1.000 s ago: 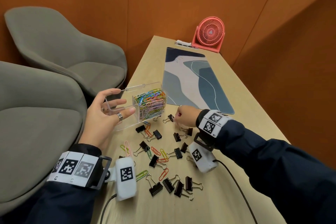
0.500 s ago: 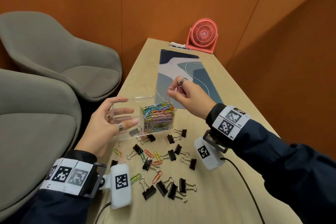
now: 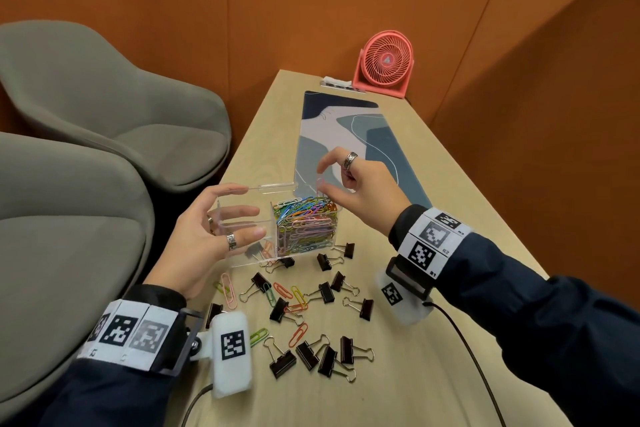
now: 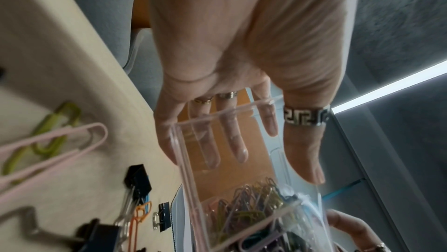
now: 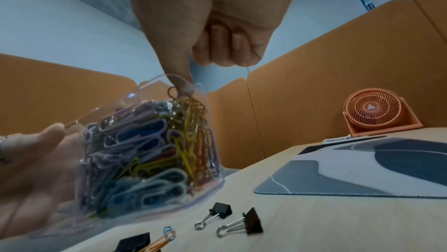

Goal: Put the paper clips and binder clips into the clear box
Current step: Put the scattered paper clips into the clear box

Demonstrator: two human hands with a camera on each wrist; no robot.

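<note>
A clear two-compartment box is lifted off the table, and my left hand grips its empty left compartment, fingers behind and thumb in front. The right compartment is packed with coloured paper clips. Just over that pile, my right hand pinches a pink paper clip between thumb and forefinger. Black binder clips and loose paper clips lie scattered on the table in front of the box.
A blue patterned desk mat lies beyond the box, with a pink fan at the table's far end. Two grey chairs stand left of the table. A cable runs from my right wrist.
My right hand left the table near the binder clips, rose with a pink paper clip, and now holds it over the full compartment. The left hand kept hold of the box.
</note>
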